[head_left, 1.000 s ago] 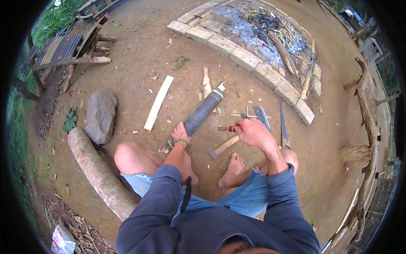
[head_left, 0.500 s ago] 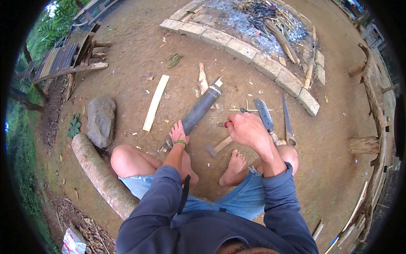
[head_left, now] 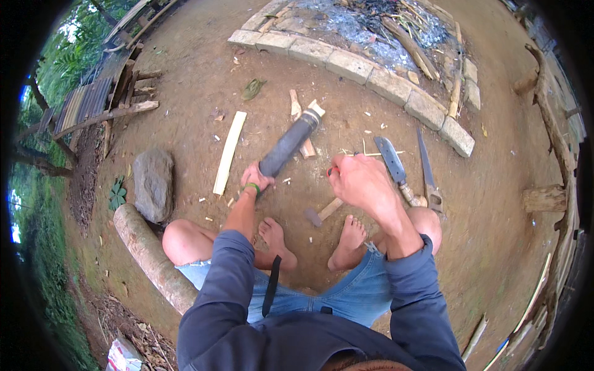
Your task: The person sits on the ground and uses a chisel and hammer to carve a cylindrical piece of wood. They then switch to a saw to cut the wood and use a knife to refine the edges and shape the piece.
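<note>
My left hand (head_left: pixel 255 177) grips the near end of a dark grey bamboo tube (head_left: pixel 289 143) that slants up and away over the dirt, its pale cut end pointing toward the fire pit. My right hand (head_left: pixel 361 179) is closed around a small tool with a red handle (head_left: pixel 332 170), held just right of the tube's lower end. My bare feet (head_left: pixel 312 238) rest on the ground below both hands, with a small hammer-like tool (head_left: pixel 322 213) lying between them.
A machete (head_left: pixel 396 167) and a saw (head_left: pixel 428 170) lie to the right. A split bamboo slat (head_left: pixel 229 152), a grey rock (head_left: pixel 153 183) and a log (head_left: pixel 151 256) are on the left. A stone-edged fire pit (head_left: pixel 365 65) with ash lies ahead.
My right hand has moved left and slightly up, closer to the tube. The view has tilted, so everything sits a little lower in the picture. My left hand keeps its hold.
</note>
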Demonstrator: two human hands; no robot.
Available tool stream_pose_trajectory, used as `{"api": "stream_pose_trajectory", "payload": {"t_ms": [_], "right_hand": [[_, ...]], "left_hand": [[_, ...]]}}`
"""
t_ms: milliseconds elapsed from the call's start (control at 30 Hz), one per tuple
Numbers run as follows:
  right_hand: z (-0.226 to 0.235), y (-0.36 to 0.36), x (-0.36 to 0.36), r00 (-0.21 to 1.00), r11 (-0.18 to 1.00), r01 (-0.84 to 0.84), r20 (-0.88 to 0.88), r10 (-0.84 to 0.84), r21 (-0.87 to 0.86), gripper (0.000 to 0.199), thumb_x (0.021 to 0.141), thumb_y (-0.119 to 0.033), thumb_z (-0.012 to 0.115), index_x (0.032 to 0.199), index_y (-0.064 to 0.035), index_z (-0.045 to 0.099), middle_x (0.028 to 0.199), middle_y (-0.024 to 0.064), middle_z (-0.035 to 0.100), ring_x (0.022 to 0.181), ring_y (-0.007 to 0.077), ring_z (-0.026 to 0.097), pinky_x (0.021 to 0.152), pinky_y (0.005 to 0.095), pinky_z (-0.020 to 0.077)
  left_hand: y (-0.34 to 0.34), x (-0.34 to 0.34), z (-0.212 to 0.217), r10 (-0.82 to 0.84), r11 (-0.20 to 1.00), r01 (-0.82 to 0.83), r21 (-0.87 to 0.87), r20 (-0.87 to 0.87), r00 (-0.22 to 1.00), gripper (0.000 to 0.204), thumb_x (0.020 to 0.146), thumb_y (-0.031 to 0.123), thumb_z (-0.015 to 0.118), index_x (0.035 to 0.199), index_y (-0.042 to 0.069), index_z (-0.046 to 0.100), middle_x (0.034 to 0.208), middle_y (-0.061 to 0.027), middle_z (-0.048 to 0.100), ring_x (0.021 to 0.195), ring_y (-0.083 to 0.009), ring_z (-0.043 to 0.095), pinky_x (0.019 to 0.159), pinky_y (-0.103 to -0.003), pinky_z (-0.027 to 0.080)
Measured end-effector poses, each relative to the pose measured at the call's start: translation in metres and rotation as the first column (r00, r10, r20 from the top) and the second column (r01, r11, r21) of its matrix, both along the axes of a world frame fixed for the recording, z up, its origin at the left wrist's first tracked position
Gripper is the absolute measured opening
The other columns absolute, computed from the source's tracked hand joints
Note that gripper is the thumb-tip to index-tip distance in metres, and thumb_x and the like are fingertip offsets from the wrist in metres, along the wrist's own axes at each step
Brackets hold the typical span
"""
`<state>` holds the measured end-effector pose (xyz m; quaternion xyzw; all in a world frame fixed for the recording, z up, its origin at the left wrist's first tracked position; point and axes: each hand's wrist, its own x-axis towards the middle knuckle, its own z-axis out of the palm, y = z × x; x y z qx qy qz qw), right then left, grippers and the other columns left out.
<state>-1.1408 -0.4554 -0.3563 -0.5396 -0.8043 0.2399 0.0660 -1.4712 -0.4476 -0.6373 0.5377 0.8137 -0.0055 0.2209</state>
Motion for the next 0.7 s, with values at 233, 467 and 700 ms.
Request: {"api": "stream_pose_trajectory", "payload": {"t_ms": [233, 467, 700], "right_hand": [[0.015, 0.001, 0.000, 0.989, 0.992, 0.124, -0.085, -0.121, 0.035, 0.023, 0.086, -0.020, 0.056, 0.089, -0.0003, 0.068, 0.079, 0.0255, 0.068, 0.081, 0.0416, 0.068, 0.075, 0.0507, 0.0537], [0.025, 0.006, -0.005, 0.943, 0.967, 0.250, -0.238, -0.232, 0.048, 0.023, 0.090, -0.022, 0.054, 0.096, -0.0039, 0.068, 0.081, 0.0234, 0.068, 0.081, 0.0425, 0.067, 0.076, 0.0513, 0.0521], [0.030, 0.012, -0.002, 0.900, 0.949, 0.311, -0.335, -0.277, 0.049, 0.026, 0.091, -0.022, 0.053, 0.104, -0.0046, 0.067, 0.080, 0.0233, 0.068, 0.080, 0.0420, 0.067, 0.074, 0.0500, 0.0508]], "left_hand": [[0.025, 0.032, 0.006, 0.319, 0.875, -0.361, 0.321, 0.179, 0.931, 0.093, 0.052, 0.040, 0.088, 0.129, 0.001, 0.052, 0.124, -0.0181, 0.063, 0.115, -0.0360, 0.060, 0.099, -0.042, 0.049], [0.046, 0.073, -0.022, 0.440, 0.465, -0.883, 0.063, 0.849, 0.293, 0.094, 0.058, 0.029, 0.091, 0.131, -0.009, 0.045, 0.121, -0.0226, 0.062, 0.107, -0.0331, 0.063, 0.096, -0.042, 0.050], [0.022, 0.147, -0.056, 0.623, -0.047, -0.996, -0.080, 0.777, -0.091, 0.098, 0.067, 0.041, 0.087, 0.132, -0.014, 0.039, 0.131, -0.0276, 0.054, 0.116, -0.0361, 0.058, 0.104, -0.042, 0.044]]}}
